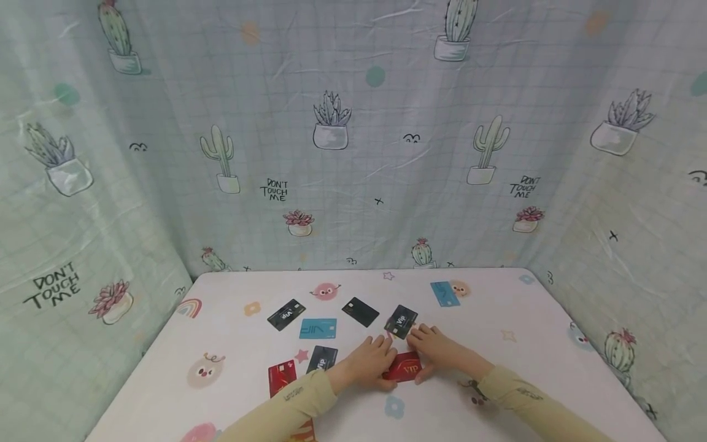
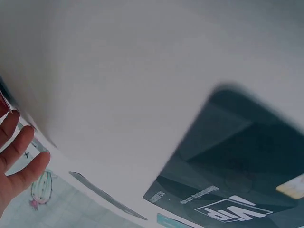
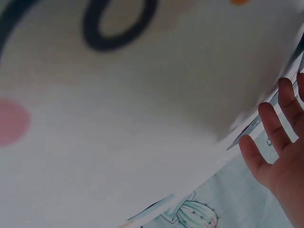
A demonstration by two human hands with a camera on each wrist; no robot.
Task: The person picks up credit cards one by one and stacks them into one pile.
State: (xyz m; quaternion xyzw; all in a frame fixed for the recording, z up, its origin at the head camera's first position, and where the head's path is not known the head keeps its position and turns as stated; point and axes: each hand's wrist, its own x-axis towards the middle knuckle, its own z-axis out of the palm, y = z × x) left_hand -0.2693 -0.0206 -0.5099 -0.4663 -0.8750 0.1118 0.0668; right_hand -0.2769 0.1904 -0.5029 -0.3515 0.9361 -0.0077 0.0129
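1. Cactus-print fabric walls in a pale cartoon-print tabletop; its smooth-looking surface would probably let a light card skate at a careless push.
2. Red VIP card lies between the two hands, its near edge facing the wearer. Being thin, it could resist lifting, or spin if one end were pushed harder than the other.
3. Left hand covers the card's left end; the right hand is at its right end, thumb beside the corner. Both wrist views show some fingers spread and loosely extended, but I cannot tell whether either thumb pinches the card. An uneven hold could make it slip.
4. Black VIP card, tilted just beyond the red one, sits right by the right fingertips; a forward reach might knock it askew or slide the red card under it.
5. Dark VIP card is just beside the left wrist, partly hidden, so a backward swing could drag it.
6. Red bank card and an orange-patterned card lie by or partly behind the left sleeve; the cuff could sweep them unseen.
7. Farther out, the plain black card, left blue card, far-left black VIP card and right blue card seem at little risk, barring a wide reach.
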